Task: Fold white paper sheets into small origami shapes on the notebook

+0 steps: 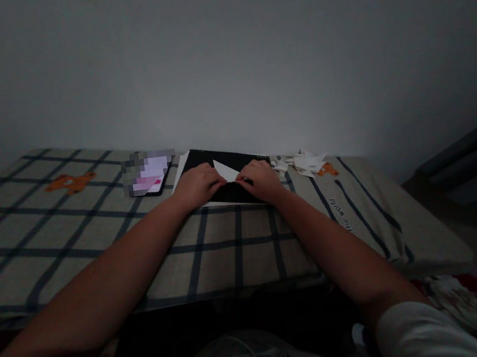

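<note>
Between my two hands is a small folded piece of white paper point(226, 172) with a pointed upper left corner. My left hand point(199, 185) pinches its lower left edge, thumb and fingers together. From the other side my right hand point(262, 179) pinches the lower right edge in the same way. Both hands are above a flat black board or folder point(240, 194), which lies on top of some white sheets point(180, 163). The fingers hide parts of the paper's ends.
A checked cloth point(220, 244) covers the table. To the left lies a phone point(151, 174) with its screen lit. Torn white paper scraps point(306, 162) are heaped on the right. Behind the table rises a plain wall point(224, 58).
</note>
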`<state>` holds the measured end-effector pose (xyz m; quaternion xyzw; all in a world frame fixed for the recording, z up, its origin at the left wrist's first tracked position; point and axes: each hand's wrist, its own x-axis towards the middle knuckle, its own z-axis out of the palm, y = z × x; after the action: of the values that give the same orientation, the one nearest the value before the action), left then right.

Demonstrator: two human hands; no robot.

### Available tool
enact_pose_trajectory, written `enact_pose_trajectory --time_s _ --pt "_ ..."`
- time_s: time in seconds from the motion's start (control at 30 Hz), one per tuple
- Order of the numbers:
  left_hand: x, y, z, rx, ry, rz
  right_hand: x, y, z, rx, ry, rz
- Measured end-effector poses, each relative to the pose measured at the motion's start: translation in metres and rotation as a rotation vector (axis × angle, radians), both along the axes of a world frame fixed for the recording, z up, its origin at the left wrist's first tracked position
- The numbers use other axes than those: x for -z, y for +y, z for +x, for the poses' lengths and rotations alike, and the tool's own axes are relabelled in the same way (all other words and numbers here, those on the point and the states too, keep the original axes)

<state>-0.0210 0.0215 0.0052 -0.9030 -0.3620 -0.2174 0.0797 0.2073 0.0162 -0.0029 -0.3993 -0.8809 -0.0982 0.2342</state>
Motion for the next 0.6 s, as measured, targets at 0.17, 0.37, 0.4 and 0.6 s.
enact_pose_trajectory --time_s 0.17,0.37,0.4,0.6 --pt "-0.0019 -0.0078 0.0047 -0.028 0.025 0.043 0.0006 -0.0023 -0.0038 -0.059 -0.026 0.028" --pt "0.0003 -0.0070 0.0070 0.057 0.005 0.036 0.0002 -0.0052 -0.0073 -0.068 -0.016 0.003" --pt "0.0009 -0.0060 0.0068 0.066 0.005 0.034 -0.0005 -0.0055 -0.0075 -0.070 -0.018 0.000" --pt "0.0007 0.0002 0.0020 0.054 -0.089 0.008 -0.0067 -0.0026 -0.0018 -0.069 -0.011 0.015"
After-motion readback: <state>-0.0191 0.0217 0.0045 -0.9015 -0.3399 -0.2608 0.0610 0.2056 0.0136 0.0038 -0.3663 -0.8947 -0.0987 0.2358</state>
